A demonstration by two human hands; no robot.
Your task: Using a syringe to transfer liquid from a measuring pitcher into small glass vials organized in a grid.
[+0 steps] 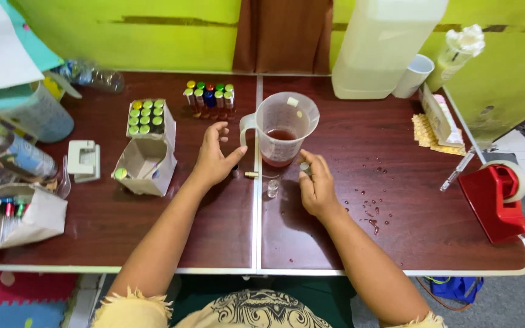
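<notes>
1. Right hand (316,182) is pinched shut round a small cap-like piece, just right of the small glass vial (273,188).
2. That vial stands upright on the table (153,231), in the gap between both hands, near side of the measuring jug (284,136).
3. Left hand (215,159) hovers open, holding nothing, left of the jug.
4. The right hand is nearer the vial.
</notes>
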